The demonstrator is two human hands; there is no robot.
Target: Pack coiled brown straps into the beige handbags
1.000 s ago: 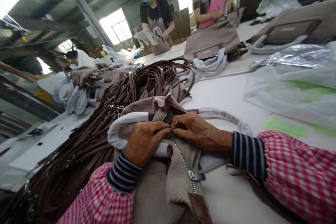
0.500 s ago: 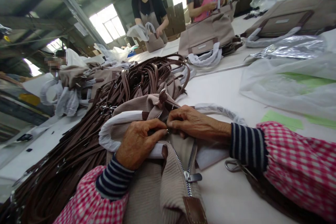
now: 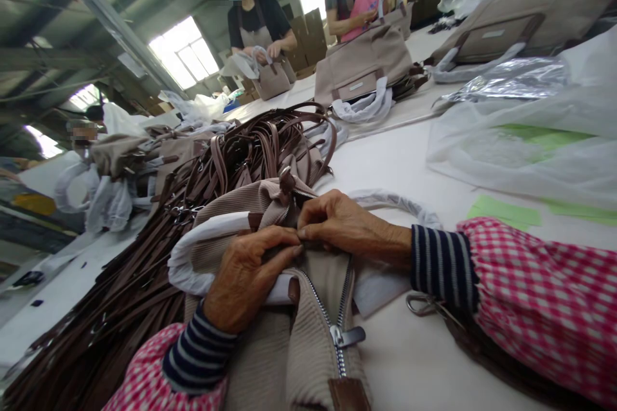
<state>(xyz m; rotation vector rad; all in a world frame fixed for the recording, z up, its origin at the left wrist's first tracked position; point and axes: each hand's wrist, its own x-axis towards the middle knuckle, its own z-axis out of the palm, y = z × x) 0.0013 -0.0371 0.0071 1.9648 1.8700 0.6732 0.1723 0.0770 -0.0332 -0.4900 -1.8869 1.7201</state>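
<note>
A beige ribbed handbag (image 3: 308, 327) lies in front of me, its zipper (image 3: 340, 335) partly undone. My left hand (image 3: 250, 270) pinches thumb and forefinger together at the bag's opening. Its fingertips meet those of my right hand (image 3: 332, 225), which also pinches there. What sits between the fingers is hidden. A handle wrapped in white (image 3: 186, 263) loops out beside my left hand. Another wrapped handle (image 3: 395, 202) lies behind my right wrist. Below the hands, the silver zipper pull hangs to the right, above a brown leather end tab (image 3: 348, 393).
Brown straps (image 3: 125, 295) with metal clips pile up at my left. A strap with a metal clasp (image 3: 424, 304) lies under my right forearm. Clear plastic (image 3: 525, 154) and green paper (image 3: 504, 210) are at the right. Two co-workers handle bags across the table; more bags (image 3: 366, 61) stand there.
The view has shifted slightly, so most things sit a little further left. Both hands keep pinching at the bag's opening; a small shiny metal spot between the fingertips is now covered.
</note>
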